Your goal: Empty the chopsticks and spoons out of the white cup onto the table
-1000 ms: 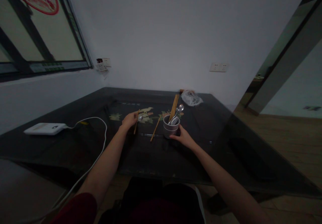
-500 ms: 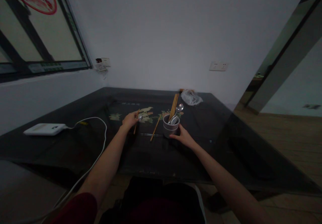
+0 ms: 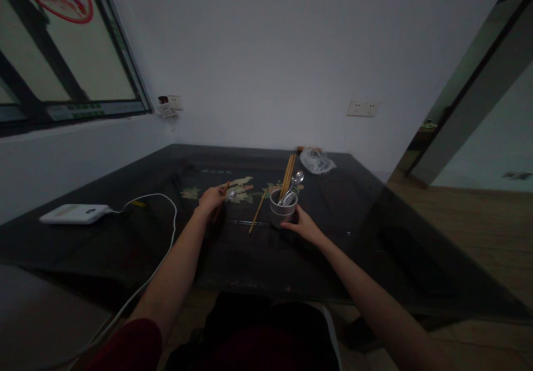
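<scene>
My left hand (image 3: pixel 210 200) is closed on a wooden chopstick (image 3: pixel 220 201) and a metal spoon (image 3: pixel 231 194), just above the dark glass table (image 3: pixel 125 232). My right hand (image 3: pixel 303 225) rests against the near side of a small pale cup (image 3: pixel 282 211), fingers curved round its base. The cup holds several chopsticks (image 3: pixel 287 175) and a spoon (image 3: pixel 296 180), standing upright. One loose chopstick (image 3: pixel 257 212) lies on the table between my hands.
A white device (image 3: pixel 75 214) with a white cable (image 3: pixel 164 232) lies at the table's left. A crumpled clear plastic bag (image 3: pixel 316 162) sits at the far edge near the wall. Wood floor and a doorway are at the right.
The chopstick in my left hand has tilted and lifted slightly off the table. My right hand and the cup have stayed where they were.
</scene>
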`<state>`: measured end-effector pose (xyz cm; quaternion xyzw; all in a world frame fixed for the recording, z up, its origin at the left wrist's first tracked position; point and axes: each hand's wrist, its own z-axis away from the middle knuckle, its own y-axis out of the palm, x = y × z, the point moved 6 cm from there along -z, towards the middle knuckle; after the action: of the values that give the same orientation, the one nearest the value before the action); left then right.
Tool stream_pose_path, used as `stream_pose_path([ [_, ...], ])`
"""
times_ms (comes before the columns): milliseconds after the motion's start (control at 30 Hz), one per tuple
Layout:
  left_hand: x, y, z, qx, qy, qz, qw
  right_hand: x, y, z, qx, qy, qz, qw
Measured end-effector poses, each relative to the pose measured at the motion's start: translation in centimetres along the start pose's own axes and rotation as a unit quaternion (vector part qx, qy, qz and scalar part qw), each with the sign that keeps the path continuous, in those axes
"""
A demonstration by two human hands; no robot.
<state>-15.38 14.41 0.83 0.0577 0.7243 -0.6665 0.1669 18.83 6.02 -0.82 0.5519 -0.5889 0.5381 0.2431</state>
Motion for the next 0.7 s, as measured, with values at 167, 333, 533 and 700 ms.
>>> stream_pose_path([
  [167, 0.4, 0.0, -0.2, -0.002, -0.006, -0.021, 1.000, 0.1, -0.1, 0.0, -0.004, 0.002, 0.008, 1.000],
  [333, 0.6, -0.2, -0.2, -0.001, -0.014, -0.024, 1.000, 0.1, -0.1, 0.1, -0.005, 0.009, 0.005, 1.000],
  [533, 0.2, -0.2, 0.0, -0.011, -0.009, -0.029, 0.999, 0.2, 0.0, 0.1, -0.004, 0.010, 0.005, 1.000],
  [700, -2.7, -0.4, 1.0, -0.043, 0.041, -0.025, 0.998, -0.1, 0.1, 0.0, -0.002, 0.006, 0.000, 1.000],
])
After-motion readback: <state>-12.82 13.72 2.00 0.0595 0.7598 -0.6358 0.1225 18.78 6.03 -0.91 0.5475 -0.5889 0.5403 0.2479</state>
